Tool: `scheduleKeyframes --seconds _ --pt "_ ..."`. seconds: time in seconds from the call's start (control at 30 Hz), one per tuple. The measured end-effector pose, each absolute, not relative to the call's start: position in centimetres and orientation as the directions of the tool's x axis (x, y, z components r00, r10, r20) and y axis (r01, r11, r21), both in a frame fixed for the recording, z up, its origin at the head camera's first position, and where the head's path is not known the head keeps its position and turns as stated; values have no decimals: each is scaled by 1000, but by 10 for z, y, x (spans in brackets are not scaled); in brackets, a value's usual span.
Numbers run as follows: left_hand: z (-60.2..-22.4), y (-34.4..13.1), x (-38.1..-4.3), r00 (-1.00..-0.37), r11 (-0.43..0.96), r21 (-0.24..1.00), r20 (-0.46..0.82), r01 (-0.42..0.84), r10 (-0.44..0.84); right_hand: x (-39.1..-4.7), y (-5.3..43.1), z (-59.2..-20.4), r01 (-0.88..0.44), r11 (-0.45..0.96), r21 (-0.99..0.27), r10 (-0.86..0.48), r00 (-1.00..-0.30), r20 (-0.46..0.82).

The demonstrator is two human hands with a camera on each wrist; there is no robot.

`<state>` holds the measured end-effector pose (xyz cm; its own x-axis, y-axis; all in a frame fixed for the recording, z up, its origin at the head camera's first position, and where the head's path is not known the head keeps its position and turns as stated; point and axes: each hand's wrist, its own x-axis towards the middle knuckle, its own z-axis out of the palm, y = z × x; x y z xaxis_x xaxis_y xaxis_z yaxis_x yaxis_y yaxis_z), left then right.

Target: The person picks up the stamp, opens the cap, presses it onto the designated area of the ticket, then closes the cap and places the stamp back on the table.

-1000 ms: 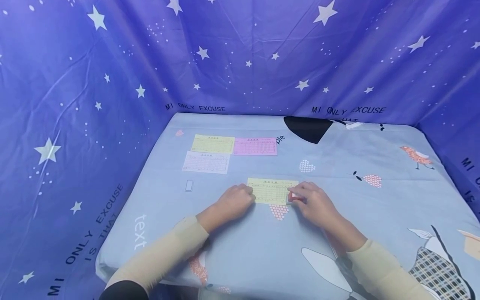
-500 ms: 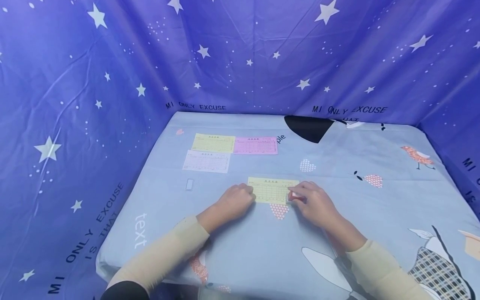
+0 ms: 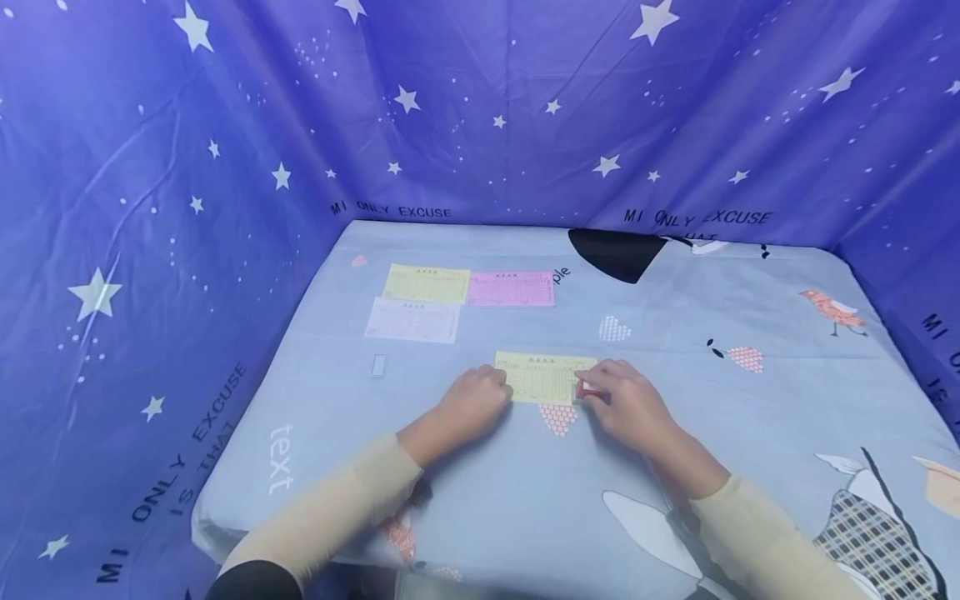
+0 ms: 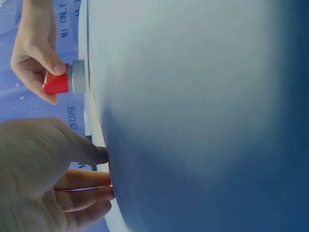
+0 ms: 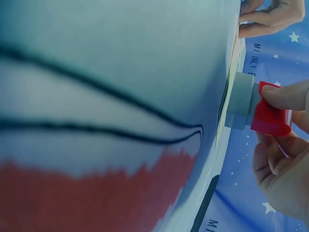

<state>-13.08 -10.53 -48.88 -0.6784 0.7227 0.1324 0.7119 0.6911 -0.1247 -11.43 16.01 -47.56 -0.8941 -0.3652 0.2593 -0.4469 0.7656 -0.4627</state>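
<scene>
A yellow printed slip (image 3: 536, 379) lies flat near the middle of the table. My left hand (image 3: 474, 403) rests at its left edge, thumb and fingertips pressing down on the paper, as the left wrist view shows. My right hand (image 3: 630, 402) holds a stamp by its red handle (image 5: 271, 110) between thumb and fingers. The stamp's grey base (image 5: 240, 101) stands upright with its underside right at the slip's lower right corner. That underside is hidden.
Farther back on the left lie another yellow slip (image 3: 426, 284), a pink slip (image 3: 511, 289) and a white slip (image 3: 412, 320), close together. A patterned blue-grey cloth (image 3: 712, 417) covers the table. Blue star-printed curtains (image 3: 502, 100) enclose it at the back and sides.
</scene>
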Motion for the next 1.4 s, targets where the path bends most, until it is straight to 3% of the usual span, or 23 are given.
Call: scheduleKeyframes --seconds 0.67,1.4 --pt "-479 -103 -139 -680 679 -136 52 721 732 -117 161 -472 -428 788 -444 -362 -904 228" --pt "-483 -103 -137 -684 683 -140 46 717 728 -115 160 -474 -434 774 -461 -367 -901 232"
